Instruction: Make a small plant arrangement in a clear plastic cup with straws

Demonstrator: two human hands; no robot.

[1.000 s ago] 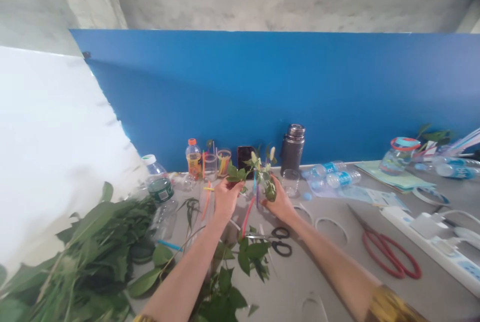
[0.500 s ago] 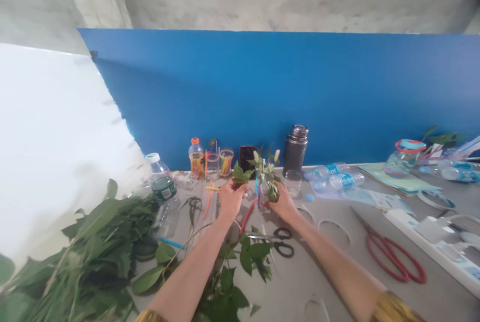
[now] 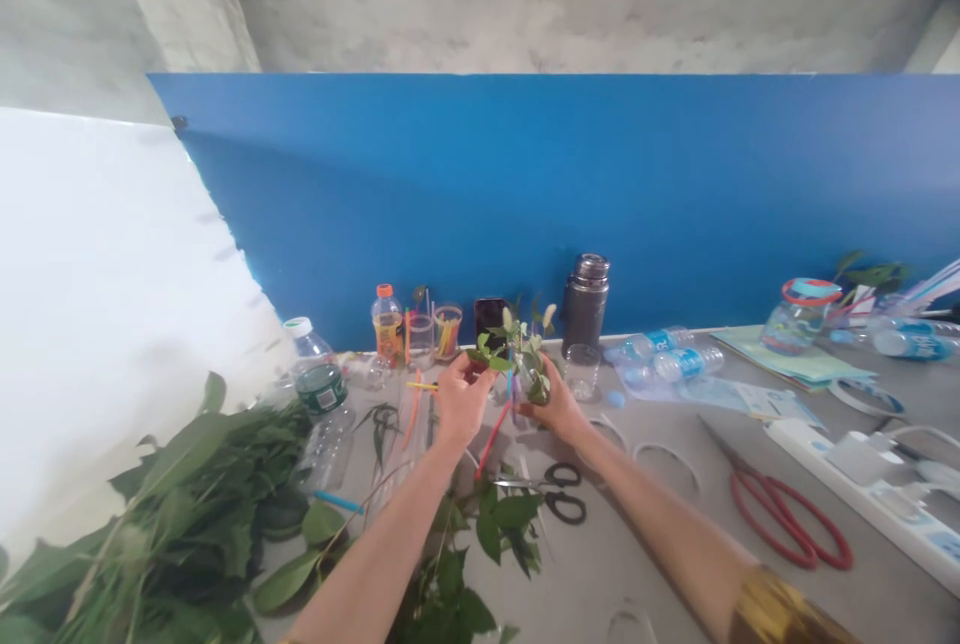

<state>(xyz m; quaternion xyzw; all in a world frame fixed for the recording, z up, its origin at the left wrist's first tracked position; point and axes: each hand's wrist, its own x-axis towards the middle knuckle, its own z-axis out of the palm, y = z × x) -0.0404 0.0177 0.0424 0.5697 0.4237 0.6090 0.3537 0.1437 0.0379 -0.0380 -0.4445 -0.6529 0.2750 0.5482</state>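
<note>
The flower bunch (image 3: 529, 349) is near the middle of the table (image 3: 600, 564), with pale buds upright among small leaves. The right hand (image 3: 559, 406) is curved around its lower part and grasps it there; whether a clear cup is also inside this grip, I cannot tell. The left hand (image 3: 461, 402) pinches a leafy sprig (image 3: 491, 352) between thumb and fingers, just beside the bunch. In the picture the leaves overlap with it, but I cannot tell if they touch.

In my judgement, the work is partly done: several stems are already gathered together, while the sprig is not clearly joined to them. How much is left I cannot say, but plenty of greenery lies loose.

Just in front of the hands, a red straw (image 3: 493, 439) lies slanting. Nearer to the person are the black-handled scissors (image 3: 536, 482), which no hand touches, and some leafy branches (image 3: 514, 514) beside and below them. On the left there is a big leaf pile (image 3: 195, 484), next to a bottle with a green label (image 3: 322, 389).

Behind the hands stand a juice bottle (image 3: 388, 326), a cup of straws (image 3: 448, 332), a phone (image 3: 491, 314) and a dark flask (image 3: 586, 306). Farther right are two water bottles (image 3: 688, 362), the red-handled scissors (image 3: 757, 496) and a white power strip (image 3: 804, 439).
</note>
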